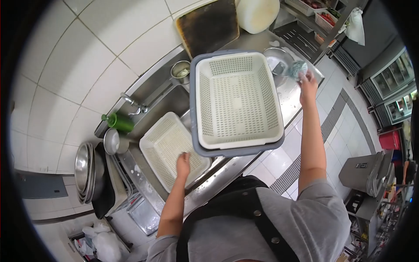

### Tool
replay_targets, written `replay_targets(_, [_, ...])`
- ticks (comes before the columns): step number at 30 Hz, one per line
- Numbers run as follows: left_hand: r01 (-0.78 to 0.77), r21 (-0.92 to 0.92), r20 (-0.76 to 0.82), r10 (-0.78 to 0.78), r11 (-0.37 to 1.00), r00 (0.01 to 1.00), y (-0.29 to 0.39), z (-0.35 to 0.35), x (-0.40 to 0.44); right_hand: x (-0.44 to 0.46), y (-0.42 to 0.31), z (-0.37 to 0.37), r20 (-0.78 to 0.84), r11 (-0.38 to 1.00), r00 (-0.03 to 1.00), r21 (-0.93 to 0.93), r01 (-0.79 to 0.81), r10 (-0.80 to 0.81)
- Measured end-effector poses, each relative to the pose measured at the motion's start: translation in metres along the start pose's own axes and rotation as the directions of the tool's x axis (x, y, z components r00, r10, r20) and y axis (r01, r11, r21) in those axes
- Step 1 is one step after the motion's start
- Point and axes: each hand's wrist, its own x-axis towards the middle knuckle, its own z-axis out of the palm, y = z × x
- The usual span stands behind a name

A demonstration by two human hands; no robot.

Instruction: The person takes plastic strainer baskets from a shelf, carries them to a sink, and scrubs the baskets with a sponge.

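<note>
My right hand [308,87] is closed on a greenish, crumpled mesh scrubber [298,70], held at the side of a round metal bowl [279,56] on the steel counter. My left hand [183,166] hovers over a white perforated basket [168,142] that sits tilted in the sink; its fingers are loosely bent and seem to hold nothing. Between my hands, a larger white perforated basket [237,101] is nested in a grey tub [238,153], partly over the sink and the counter.
A faucet [135,105], a green bottle [118,123] and a small metal cup [180,70] line the sink's wall side. Stacked metal bowls [85,170] stand at left. A dark-stained board [208,27] leans on the tiles. A grey bin [361,172] stands at right.
</note>
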Motion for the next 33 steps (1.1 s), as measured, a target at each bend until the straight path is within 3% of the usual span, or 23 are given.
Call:
replay_targets(4, [-0.226,-0.171,-0.350,0.155,0.959,0.924,0.140,-0.051,0.026,0.090,0.043,0.017,0.019,0.870,0.944,-0.382,0.311,-0.330])
replay_targets(5, [-0.288,-0.109,-0.302,0.244,0.951,0.922,0.158,-0.051,0.031,0.103,0.052,0.027,0.112,0.836,0.942,-0.438,0.331,-0.315])
replay_targets(8, [-0.417,0.081,-0.168,0.425,0.905,0.889,0.194,-0.039,0.035,0.147,0.110,0.052,0.318,0.441,0.780,-0.682,0.583,-0.539])
replay_targets(10, [-0.427,0.235,-0.120,0.462,0.873,0.879,0.212,-0.025,0.036,0.157,0.128,0.072,0.411,0.402,0.829,-0.734,0.548,-0.379])
replay_targets(12, [-0.102,-0.048,-0.133,0.095,0.994,0.987,0.218,-0.003,0.045,0.171,0.159,0.083,0.509,0.371,0.827,-0.739,0.563,-0.241])
replay_targets(13, [0.068,-0.189,-0.100,-0.088,0.980,0.991,0.217,0.009,0.051,0.197,0.199,0.083,0.608,0.327,0.792,-0.737,0.591,-0.062])
replay_targets(14, [-0.031,0.030,-0.183,0.036,0.999,0.982,0.210,0.024,0.059,0.217,0.231,0.085,0.673,0.283,0.729,-0.728,0.624,0.123])
replay_targets(15, [-0.095,0.257,-0.237,0.158,0.962,0.958,0.199,0.042,0.067,0.190,0.199,0.096,0.547,0.076,0.736,-0.820,0.568,0.399])
replay_targets(17, [-0.133,0.519,-0.234,0.290,0.845,0.928,0.209,0.050,0.070,0.175,0.176,0.104,0.374,0.096,0.711,-0.912,0.399,0.595])
replay_targets(19, [-0.099,0.607,-0.217,0.284,0.789,0.934,0.244,0.031,0.072,0.185,0.193,0.102,0.334,0.082,0.719,-0.929,0.362,0.610])
replay_targets(23, [-0.001,0.613,-0.162,0.127,0.790,0.979,0.251,0.028,0.097,0.206,0.227,0.098,0.321,0.100,0.777,-0.942,0.320,0.542])
replay_targets(27, [0.014,0.547,-0.192,0.109,0.837,0.975,0.252,0.018,0.117,0.184,0.165,0.100,0.490,0.098,0.757,-0.860,0.500,0.433])
replay_targets(31, [0.002,0.379,0.018,-0.009,0.925,1.000,0.258,0.006,0.122,0.171,0.155,0.090,0.508,0.311,0.853,-0.835,0.453,0.119])
replay_targets(33, [0.007,0.435,0.009,-0.013,0.900,1.000,0.259,0.007,0.122,0.180,0.158,0.086,0.423,0.422,0.906,-0.821,0.385,-0.005])
